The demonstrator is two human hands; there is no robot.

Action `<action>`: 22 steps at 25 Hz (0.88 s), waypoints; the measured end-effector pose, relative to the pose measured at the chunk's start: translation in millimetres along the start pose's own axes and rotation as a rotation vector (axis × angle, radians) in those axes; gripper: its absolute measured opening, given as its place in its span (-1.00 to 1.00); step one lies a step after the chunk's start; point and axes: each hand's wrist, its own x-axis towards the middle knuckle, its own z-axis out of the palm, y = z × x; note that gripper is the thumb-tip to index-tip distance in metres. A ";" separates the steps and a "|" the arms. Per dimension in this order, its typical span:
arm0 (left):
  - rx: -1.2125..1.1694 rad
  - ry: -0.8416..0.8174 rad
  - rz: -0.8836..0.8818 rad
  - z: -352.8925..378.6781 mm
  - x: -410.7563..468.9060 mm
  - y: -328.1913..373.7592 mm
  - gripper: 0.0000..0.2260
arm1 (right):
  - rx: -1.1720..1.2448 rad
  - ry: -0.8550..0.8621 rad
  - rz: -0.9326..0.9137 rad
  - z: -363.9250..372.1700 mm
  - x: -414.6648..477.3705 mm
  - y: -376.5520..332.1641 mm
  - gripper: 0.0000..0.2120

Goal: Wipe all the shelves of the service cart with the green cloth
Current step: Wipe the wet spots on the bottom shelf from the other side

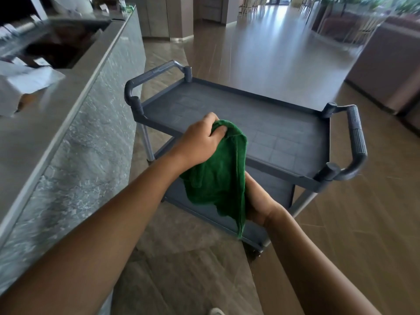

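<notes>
While we stand at the near side of the cart (295,123), both of our hands are on the green cloth (218,176), which hangs in the air above the near edge of the top shelf (238,114) and touches no shelf. Our left hand (202,142) is closed in a fist around the bunched top corner. Our right hand (256,201) is lower down and mostly hidden behind the hanging fabric; it seems to grip the lower edge, though we cannot see its fingers.

We judge that we are getting the cloth ready, folding or gathering it, and that wiping has not begun. The lower shelf (268,185) shows partly beneath the top one. Next we should lay the cloth flat on the top shelf under one palm and sweep it from handle (356,137) to handle, reaching into the raised rim's corners.
</notes>
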 end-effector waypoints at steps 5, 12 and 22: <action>-0.054 0.013 -0.062 -3.4 1.1 -5.9 -0.84 | 0.128 -0.139 -0.025 5.7 -3.1 -6.0 -0.36; -0.224 0.003 -0.210 -0.2 -4.0 -19.6 -0.84 | 0.033 -0.269 -0.032 8.5 -9.4 3.7 -0.70; -0.756 -0.290 -0.853 29.0 -74.2 -79.4 -0.56 | 0.311 -0.217 -0.127 3.1 -6.3 3.2 -0.59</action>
